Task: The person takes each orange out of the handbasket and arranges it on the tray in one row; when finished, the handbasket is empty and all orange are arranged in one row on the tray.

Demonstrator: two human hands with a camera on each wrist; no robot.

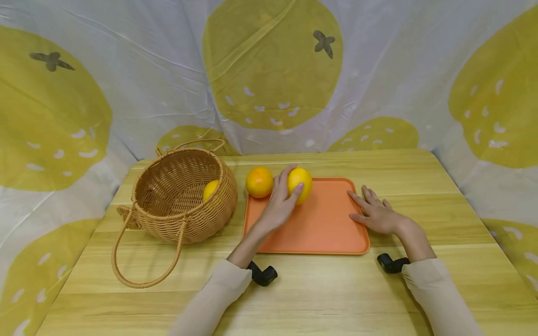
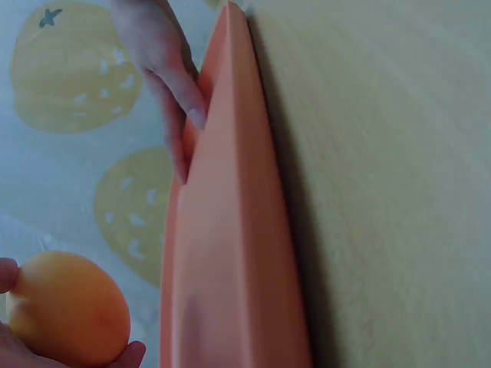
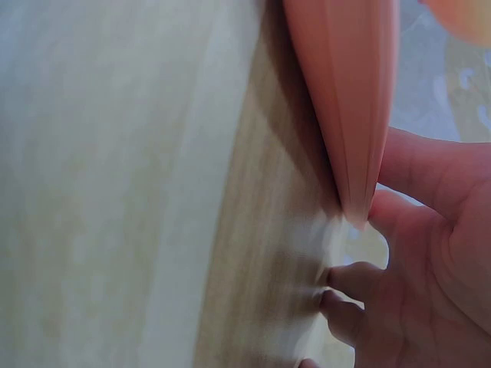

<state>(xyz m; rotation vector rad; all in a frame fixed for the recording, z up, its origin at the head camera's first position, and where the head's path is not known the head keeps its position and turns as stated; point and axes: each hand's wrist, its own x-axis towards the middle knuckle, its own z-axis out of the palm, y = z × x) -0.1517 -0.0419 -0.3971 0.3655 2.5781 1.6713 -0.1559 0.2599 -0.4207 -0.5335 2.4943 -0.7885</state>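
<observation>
My left hand (image 1: 280,207) grips a yellow-skinned orange (image 1: 300,185) above the left half of a coral-coloured tray (image 1: 332,224). In the left wrist view, thumb and fingers lie around that orange (image 2: 70,308) at the lower left. A second orange (image 1: 259,182) sits at the tray's far left corner; I cannot tell whether it rests in the tray. My right hand (image 1: 378,215) is spread at the tray's right edge. Its thumb and a finger touch the rim, as the right wrist view shows beside the tray (image 3: 349,92); nothing is held there.
Left of the tray, a wicker basket (image 1: 206,224) leans on its side with its mouth tilted toward me. Inside is a yellow fruit (image 1: 210,190), partly hidden by the rim. One basket handle (image 1: 145,285) lies forward on the wooden table (image 1: 319,298). A fruit-printed cloth (image 1: 378,70) hangs behind.
</observation>
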